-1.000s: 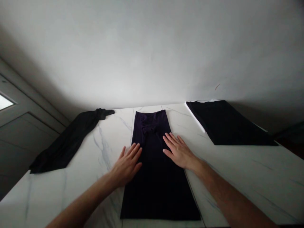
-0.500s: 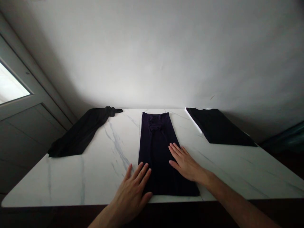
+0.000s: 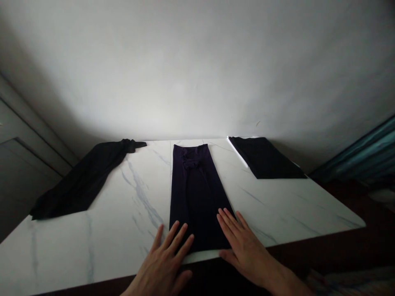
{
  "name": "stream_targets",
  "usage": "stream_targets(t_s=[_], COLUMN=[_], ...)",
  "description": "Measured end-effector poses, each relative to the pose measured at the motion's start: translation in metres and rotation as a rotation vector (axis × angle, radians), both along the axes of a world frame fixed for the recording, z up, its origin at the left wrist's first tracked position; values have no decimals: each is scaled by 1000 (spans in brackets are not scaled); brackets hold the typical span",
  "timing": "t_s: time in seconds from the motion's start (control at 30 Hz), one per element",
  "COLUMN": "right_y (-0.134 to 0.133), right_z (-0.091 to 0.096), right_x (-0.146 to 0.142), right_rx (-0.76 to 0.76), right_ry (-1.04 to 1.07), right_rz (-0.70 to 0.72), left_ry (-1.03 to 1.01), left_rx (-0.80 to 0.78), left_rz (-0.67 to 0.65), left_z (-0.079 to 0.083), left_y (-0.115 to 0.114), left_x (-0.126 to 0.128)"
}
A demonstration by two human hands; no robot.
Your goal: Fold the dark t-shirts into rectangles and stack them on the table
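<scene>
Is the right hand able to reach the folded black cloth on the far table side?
Probably yes, with a long stretch: the folded black cloth lies at the far edge; the dark garment by the right hand lies off that path.

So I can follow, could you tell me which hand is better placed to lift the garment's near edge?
Probably the left hand: three fingers lie on the dark garment; the right hand has two.

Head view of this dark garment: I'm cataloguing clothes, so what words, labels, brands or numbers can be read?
None can be read: the dark purple garment, the black cloth on the left, the folded black cloth on the right and the marble table show no text.
</scene>
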State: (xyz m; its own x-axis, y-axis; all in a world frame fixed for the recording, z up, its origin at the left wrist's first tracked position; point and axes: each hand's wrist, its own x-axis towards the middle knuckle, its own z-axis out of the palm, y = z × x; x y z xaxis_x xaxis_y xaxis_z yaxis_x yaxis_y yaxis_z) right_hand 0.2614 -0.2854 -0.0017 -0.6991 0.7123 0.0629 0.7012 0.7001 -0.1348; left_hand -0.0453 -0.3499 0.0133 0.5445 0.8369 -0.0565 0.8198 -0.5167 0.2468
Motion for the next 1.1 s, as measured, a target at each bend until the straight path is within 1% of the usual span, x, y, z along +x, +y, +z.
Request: stream_targets(t_s=[0.07,0.17,0.23,0.27,0.3,0.37,0.47,0.53,0.6,0.67,0.73,0.87,1.0,1.1], right_y=[-16,-37,-40,-37,-32,-16,5,11,11,8,6,7,14,19], right_z=[3,12,18,20,21,19,8,-1,-7,-10,-11,-12,-17,-25], right_x=[2,10,16,19,20,20,14,11,11,14,17,20,22,26], right_rx=[6,-1,29,56,86,123,131,129,132,146,175,280,391,432], right_ry=[9,37,81,103,117,117,70,32,6,-10,-20,-21,-25,-25], right_rz=[24,114,116,77,22,-61,-49,-31,-30,-21,-10,22,79,126], left_ry=[3,-1,-15,-19,-21,-21,-16,-10,-9,-21,-40,-110,-159,-137], left_rx=[17,42,92,124,162,228,245,199,132,77,39,7,7,55], left_rz=[-8,-59,-71,-58,-35,2,-15,-58,-119,-178,-203,-185,-254,-286], left_z=[-3,-4,1,5,10,20,28,27,20,12,6,7,8,1], left_y=[-6,-13,-10,-3,6,32,77,100,113,115,111,95,82,79], left_x=[-2,-10,-16,-18,-18,-11,11,27,37,41,41,42,48,47])
